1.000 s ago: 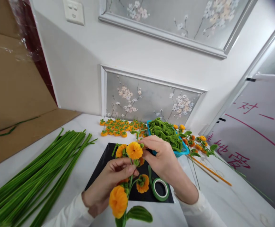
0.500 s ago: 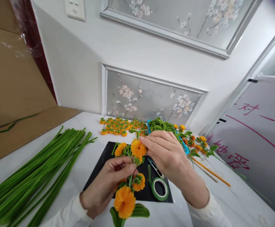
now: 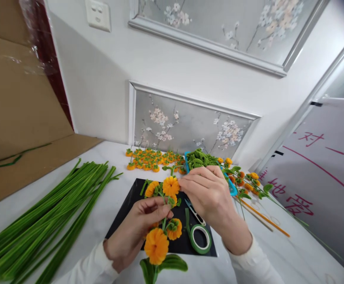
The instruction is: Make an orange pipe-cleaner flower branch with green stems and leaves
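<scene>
My left hand (image 3: 136, 230) is closed round the green stem of a pipe-cleaner branch (image 3: 162, 221) carrying several orange pumpkin-like flowers and green leaves. My right hand (image 3: 209, 195) pinches at the top orange flower (image 3: 171, 185) of that branch with thumb and fingertips. Both hands hover over a black mat (image 3: 127, 209) on the white table. A roll of green floral tape (image 3: 200, 238) and small snips (image 3: 194, 211) lie on the mat just under my right hand.
A large bundle of green pipe cleaners (image 3: 47, 221) lies at the left. Loose orange flowers (image 3: 148, 159) sit near the wall, beside a blue tray of green leaves (image 3: 203, 159). Finished branches (image 3: 249, 183) and an orange stick (image 3: 266, 219) lie at the right. Cardboard (image 3: 17, 118) leans at the left.
The branch has dropped a little and turned, and my right hand has shifted from behind the top flower to its right side, uncovering the snips on the mat.
</scene>
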The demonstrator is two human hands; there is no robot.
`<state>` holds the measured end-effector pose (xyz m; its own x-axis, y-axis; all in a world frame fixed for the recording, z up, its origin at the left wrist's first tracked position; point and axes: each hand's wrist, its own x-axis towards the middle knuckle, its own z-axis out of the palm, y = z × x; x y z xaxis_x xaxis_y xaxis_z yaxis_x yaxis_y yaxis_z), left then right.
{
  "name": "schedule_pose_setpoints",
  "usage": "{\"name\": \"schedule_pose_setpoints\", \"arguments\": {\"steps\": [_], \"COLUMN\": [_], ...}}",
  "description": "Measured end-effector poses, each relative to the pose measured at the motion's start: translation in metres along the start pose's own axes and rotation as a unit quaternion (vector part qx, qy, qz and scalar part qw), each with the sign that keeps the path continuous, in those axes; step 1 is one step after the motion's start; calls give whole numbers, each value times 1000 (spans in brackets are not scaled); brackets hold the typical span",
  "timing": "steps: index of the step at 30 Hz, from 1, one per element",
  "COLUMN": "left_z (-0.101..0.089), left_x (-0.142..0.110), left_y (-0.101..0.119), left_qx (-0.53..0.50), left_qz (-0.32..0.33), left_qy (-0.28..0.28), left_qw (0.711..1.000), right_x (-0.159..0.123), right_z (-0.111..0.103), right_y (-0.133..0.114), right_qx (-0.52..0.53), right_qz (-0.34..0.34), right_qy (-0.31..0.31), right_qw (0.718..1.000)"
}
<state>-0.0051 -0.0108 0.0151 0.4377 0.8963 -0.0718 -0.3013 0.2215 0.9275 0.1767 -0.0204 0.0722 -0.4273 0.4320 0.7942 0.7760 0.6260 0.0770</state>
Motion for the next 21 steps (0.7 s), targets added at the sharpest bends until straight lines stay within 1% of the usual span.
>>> {"name": "schedule_pose_setpoints", "arguments": {"steps": [3, 10, 15, 17, 21], "left_z": [-1, -3, -4, -5, -7], "left_x": [2, 3, 4, 5, 7], "left_y": [-1, -4, -4, -5, -5], "left_qx": [-3, -13, -7, -8, -7], "left_qz": [-1, -9, -9, -5, -2], "left_qy": [2, 7, 27, 34, 44], "left_qw": [1000, 1000, 1000, 999, 999], "right_x": [-1, -4, -7, -8, -9], "right_z": [5, 14, 24, 24, 18], "right_y": [3, 7, 14, 16, 18], "right_qx": [1, -17, -11, -10, -7], "right_qz": [-4, -4, -4, 0, 18], "right_qy": [6, -7, 1, -8, -41], "right_qw": [1000, 1000, 1000, 1000, 999]}}
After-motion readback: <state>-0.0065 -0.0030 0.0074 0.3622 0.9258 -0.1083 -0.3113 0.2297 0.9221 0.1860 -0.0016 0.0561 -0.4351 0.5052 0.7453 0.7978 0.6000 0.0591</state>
